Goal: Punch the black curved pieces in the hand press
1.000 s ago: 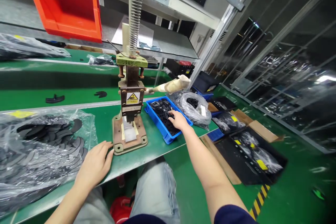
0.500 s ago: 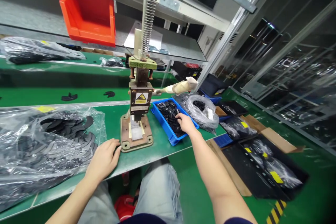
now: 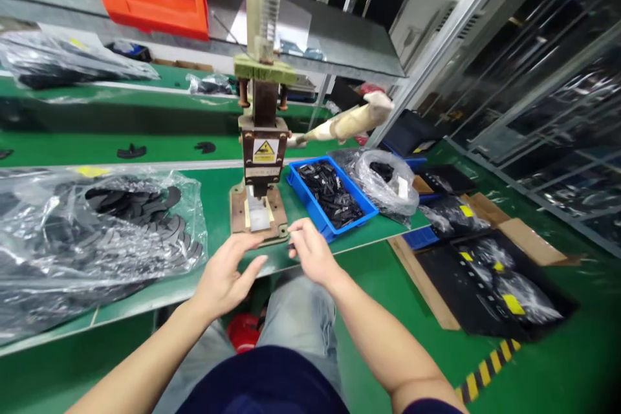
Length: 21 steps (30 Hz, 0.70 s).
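Two hands are hovering before the rusty brown hand press (image 3: pixel 257 207): your right hand (image 3: pixel 310 253) is pinching a small black part (image 3: pixel 290 246), your left hand (image 3: pixel 224 275) is waiting open-fingered. Seating the part under the ram likely needs careful alignment.

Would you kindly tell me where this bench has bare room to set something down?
Bare green: the front edge below the bag of black parts, and the belt behind the press. Tight between press and blue bin; left hand and right hand crowd its base.

Small black part (image 3: pixel 290 246) just before press (image 3: pixel 259 207)
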Available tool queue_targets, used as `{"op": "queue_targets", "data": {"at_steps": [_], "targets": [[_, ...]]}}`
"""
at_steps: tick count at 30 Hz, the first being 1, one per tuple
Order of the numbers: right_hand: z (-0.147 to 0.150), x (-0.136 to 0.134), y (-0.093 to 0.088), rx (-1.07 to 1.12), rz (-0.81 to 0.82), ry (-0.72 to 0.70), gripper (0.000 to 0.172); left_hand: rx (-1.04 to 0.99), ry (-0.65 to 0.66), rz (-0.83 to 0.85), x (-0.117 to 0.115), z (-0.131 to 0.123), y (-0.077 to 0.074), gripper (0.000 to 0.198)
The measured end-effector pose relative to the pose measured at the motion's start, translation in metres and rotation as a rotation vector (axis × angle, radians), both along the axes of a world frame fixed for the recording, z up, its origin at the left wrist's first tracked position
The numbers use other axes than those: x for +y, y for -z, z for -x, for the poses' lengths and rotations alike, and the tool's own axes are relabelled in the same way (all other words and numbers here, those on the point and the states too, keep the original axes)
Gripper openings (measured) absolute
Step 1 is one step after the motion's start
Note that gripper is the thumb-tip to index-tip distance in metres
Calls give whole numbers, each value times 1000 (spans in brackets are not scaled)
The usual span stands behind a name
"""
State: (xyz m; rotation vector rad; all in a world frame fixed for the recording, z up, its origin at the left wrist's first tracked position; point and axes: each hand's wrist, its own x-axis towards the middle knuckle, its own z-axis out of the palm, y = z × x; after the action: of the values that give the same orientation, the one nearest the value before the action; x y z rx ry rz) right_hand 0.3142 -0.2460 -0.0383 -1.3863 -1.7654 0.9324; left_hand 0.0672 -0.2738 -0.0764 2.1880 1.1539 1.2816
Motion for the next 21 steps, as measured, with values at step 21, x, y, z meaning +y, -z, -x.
{"op": "queue_targets", "data": {"at_steps": [21], "targets": [[33, -40, 25, 223, -117, -236, 14, -428, -40, 514, -45, 1, 7, 18]]}}
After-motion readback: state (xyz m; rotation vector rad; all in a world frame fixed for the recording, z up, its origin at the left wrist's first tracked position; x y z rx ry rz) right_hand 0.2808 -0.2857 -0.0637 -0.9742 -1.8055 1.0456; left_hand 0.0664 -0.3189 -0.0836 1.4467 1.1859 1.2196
